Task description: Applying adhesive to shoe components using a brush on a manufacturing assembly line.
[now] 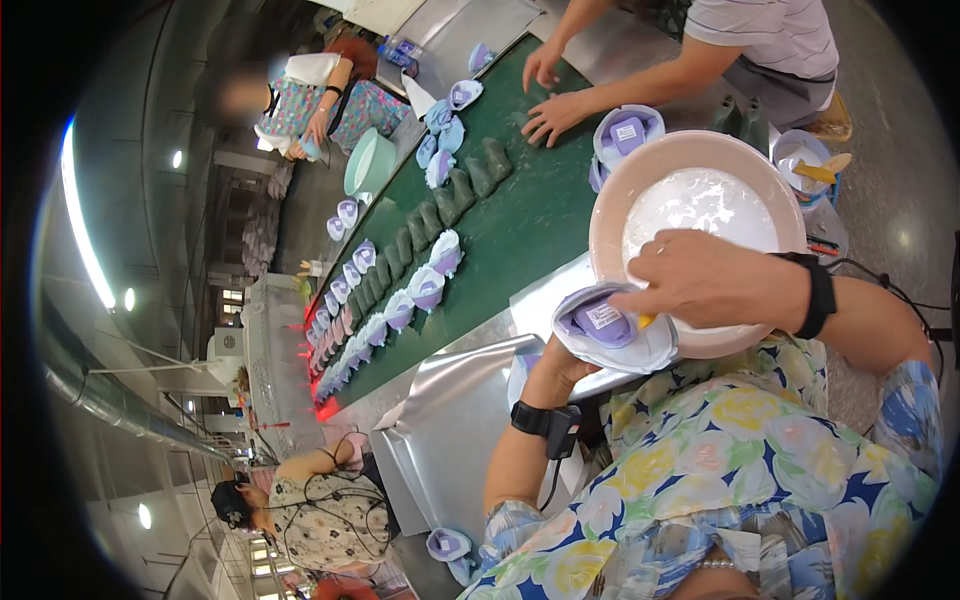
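A pale lilac shoe upper (652, 345) with a purple inner sole bearing a white label rests in my left hand (570, 362), whose fingers curl beneath and are partly hidden. Over it, my right hand (690, 280) is closed, its fingers at the upper's opening. A bit of a yellow tool (645, 320) shows under those fingers; the rest is covered. Right behind stands a pinkish basin (606, 215) with white liquid (700, 205), partly covered by my right hand and forearm. Another lilac upper (625, 135) lies at the basin's far left side.
A green conveyor belt (520, 230) carries rows of lilac uppers (427, 288) and dark foot-shaped lasts (445, 207). Across it, a co-worker's hands (556, 115) reach over the belt. A small bucket (800, 150) with yellow-handled tools stands at right. Metal sheeting (450, 410) lies left of me.
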Motion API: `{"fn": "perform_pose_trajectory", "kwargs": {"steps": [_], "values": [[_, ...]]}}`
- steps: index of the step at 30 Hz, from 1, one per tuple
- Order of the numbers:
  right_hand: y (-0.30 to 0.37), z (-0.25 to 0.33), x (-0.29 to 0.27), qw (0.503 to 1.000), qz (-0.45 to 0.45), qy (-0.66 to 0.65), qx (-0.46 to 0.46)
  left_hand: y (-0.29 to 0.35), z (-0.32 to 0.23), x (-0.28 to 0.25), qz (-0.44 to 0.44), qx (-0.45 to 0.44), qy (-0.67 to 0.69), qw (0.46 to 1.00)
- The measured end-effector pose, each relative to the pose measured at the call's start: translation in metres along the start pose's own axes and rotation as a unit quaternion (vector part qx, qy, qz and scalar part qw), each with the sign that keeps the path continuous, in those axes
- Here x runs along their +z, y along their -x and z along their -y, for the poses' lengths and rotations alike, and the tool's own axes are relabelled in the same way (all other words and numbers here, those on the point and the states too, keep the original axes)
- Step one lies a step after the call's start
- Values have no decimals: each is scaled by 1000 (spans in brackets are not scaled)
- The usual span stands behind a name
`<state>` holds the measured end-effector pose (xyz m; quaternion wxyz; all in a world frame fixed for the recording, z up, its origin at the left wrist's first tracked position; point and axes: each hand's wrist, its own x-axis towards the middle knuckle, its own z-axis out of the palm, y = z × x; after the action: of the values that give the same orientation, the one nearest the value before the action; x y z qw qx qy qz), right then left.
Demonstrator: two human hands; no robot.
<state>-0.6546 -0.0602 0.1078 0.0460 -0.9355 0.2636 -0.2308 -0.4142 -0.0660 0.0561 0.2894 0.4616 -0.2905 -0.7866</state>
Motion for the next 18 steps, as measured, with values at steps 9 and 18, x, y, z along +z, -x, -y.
{"fn": "perform_pose_trajectory", "kwargs": {"steps": [9,18], "values": [[-5,6,-10,932,-229,-282,0,-14,25,-11,125,-162,274,940],[0,-25,5,955,-150,-248,56,-17,22,-15,173,-117,294,933]]}}
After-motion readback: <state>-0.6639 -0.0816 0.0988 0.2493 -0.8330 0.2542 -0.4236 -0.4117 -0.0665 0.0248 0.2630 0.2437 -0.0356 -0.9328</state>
